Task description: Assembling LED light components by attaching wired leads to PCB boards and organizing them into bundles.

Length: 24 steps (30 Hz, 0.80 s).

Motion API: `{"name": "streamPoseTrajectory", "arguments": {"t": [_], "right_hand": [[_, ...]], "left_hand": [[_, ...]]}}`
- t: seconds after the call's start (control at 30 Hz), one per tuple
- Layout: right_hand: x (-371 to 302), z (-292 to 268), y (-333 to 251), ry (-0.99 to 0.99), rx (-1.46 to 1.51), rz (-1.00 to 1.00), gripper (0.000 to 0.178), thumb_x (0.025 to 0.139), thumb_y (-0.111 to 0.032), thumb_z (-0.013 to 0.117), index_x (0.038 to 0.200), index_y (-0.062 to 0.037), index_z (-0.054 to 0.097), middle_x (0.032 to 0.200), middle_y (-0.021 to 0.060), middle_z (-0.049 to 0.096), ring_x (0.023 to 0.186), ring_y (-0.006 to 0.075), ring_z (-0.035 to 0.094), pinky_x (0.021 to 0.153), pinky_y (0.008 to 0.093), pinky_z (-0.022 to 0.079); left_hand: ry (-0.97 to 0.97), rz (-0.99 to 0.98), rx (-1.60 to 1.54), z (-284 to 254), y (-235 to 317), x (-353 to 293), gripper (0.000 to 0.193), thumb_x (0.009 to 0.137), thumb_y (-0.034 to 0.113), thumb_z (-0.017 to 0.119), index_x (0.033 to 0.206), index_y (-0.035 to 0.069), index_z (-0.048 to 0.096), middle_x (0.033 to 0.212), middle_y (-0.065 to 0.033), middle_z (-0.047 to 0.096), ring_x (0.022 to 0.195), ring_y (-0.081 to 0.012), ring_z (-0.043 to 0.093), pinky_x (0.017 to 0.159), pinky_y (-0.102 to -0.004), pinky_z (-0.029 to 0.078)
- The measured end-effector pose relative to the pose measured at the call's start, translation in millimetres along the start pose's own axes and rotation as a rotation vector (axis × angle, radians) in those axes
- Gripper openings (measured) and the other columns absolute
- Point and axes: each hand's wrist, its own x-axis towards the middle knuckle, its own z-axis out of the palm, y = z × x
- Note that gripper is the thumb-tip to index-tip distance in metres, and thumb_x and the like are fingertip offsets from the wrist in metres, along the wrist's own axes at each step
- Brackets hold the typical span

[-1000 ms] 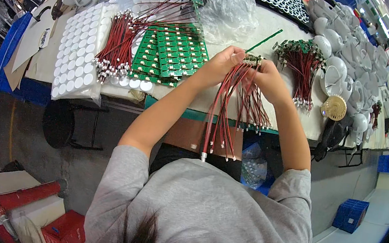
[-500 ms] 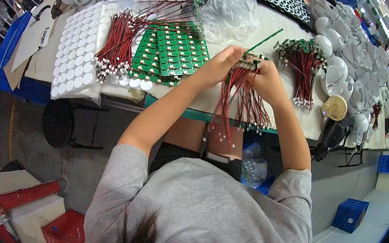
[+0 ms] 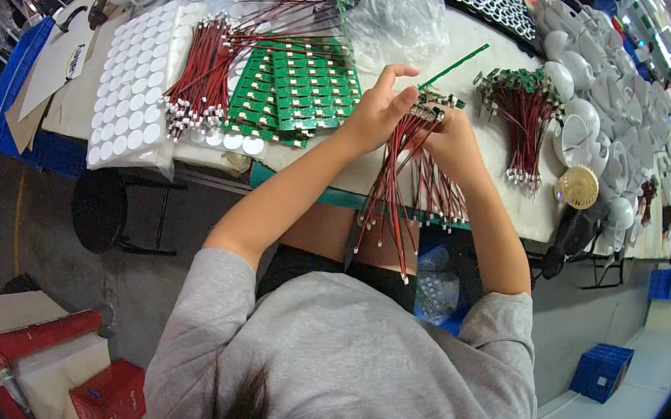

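Note:
My right hand point(image 3: 451, 145) is closed around a bunch of small green circuit boards point(image 3: 428, 110) with dark red wires point(image 3: 395, 175) and white plugs hanging below. Out of the top of the bunch, a narrow green board strip point(image 3: 458, 65) slants up and right. Close against the left side of the bunch is my left hand point(image 3: 380, 112), its index finger raised and apart from the thumb. The thumb tip lies by the strip's lower end; the remaining fingers are partly hidden.
Left on the table are green board panels point(image 3: 309, 91), red wires with white plugs point(image 3: 201, 73) and white discs point(image 3: 132, 89). A bundle of wired boards point(image 3: 527, 108) lies right, near white plastic housings point(image 3: 584, 124) and a small yellow fan point(image 3: 577, 187). Clear plastic bags point(image 3: 399, 19) lie behind.
My left index finger has lifted away from the thumb, opening the pinch. The green strip tilts slightly higher, and some hanging wires now reach lower.

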Motion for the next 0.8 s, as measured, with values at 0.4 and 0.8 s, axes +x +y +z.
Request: {"name": "streamPoseTrajectory", "arguments": {"t": [0.4,0.8], "right_hand": [[-7,-36,-2,-0.017,0.055,0.012,0.009,0.075,-0.006,0.051,0.071,-0.0021,0.058,0.058,0.0012,0.054,0.047,0.0074,0.050,0.041,0.0196,0.038],[-4,-25,0,-0.023,0.246,0.009,0.010,0.076,-0.008,0.050,0.074,-0.0018,0.057,0.059,0.0022,0.055,0.049,0.0082,0.051,0.043,0.0192,0.038]], "left_hand": [[-0.084,-0.016,0.122,1,3,4,0.031,0.084,0.029,0.045,0.068,0.003,0.050,0.043,0.0028,0.038,0.039,-0.0059,0.042,0.038,-0.0201,0.031],[-0.005,-0.272,-0.402,-2,10,0,0.031,0.080,0.032,0.050,0.068,0.005,0.051,0.046,0.0053,0.037,0.035,-0.0036,0.031,0.032,-0.0195,0.023]]}}
